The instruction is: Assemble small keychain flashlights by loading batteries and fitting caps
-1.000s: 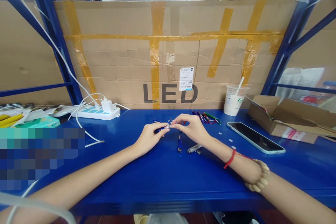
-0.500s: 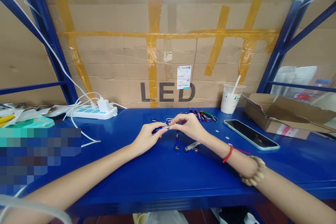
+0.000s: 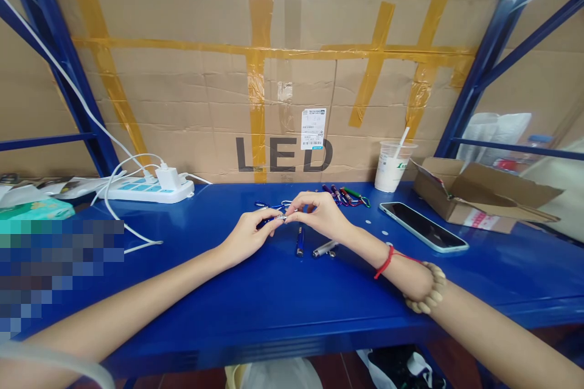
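My left hand (image 3: 246, 236) pinches a small blue metal tube (image 3: 265, 221) between thumb and fingers, above the blue table. At its right end is a silver part (image 3: 281, 217), where the fingertips of my right hand (image 3: 322, 217) are closed. Fingers partly cover the held piece. Just below the hands lies another blue metal tube (image 3: 300, 243), pointing toward me. To its right rests a silver tube (image 3: 323, 248) with a small round metal piece (image 3: 333, 253) beside it. Behind my hands is a blue clip (image 3: 261, 204).
Several coloured tubes with clips (image 3: 345, 196) lie behind my right hand. Further right are a phone (image 3: 424, 226), a drink cup with a straw (image 3: 391, 167) and an open cardboard box (image 3: 483, 194). A white power strip (image 3: 141, 190) with cables is at the left. Cardboard (image 3: 205, 103) stands behind.
The whole view has shifted, so the scene sits slightly further left and up. Both hands stay together at the tube, and a little more of its silver part seems to show.
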Motion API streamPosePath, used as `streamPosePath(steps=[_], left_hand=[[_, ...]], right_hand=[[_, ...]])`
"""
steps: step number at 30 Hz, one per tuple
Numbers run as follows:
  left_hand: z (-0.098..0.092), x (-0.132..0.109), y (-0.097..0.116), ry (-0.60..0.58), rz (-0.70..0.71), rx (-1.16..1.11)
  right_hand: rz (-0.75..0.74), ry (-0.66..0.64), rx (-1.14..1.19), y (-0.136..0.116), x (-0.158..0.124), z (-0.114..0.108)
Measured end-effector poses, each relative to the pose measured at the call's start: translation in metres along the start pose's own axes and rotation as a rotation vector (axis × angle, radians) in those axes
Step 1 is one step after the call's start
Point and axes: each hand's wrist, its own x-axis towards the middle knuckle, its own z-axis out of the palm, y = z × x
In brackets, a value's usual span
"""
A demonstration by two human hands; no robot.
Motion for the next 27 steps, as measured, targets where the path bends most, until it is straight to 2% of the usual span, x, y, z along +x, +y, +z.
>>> streamPosePath(steps=[4,9,13,21,27], left_hand=[[-0.0007,-0.0007,0.0005,-0.048,0.052,0.047],[-0.0007,-0.0012,0.0014,-0.103,0.129,0.087],[-0.0001,-0.002,0.0003,-0.118,0.145,0.103],[0.0015,-0.0048,-0.0033,-0.132,0.214,0.194],[0.002,-0.0054,-0.0041,-0.12,0.202,0.247]], right_hand=[[-0.016,-0.025,-0.02,0.0022,-0.0009,-0.0003],[-0.009,0.008,-0.063,0.0052,-0.0016,-0.0002],[-0.004,-0.001,-0.091,0.006,-0.0022,0.0002],[0.105,-0.102,-0.169,0.0018,-0.006,0.0004],[0.186,-0.104,-0.227,-0.0016,-0.0063,0.0012]])
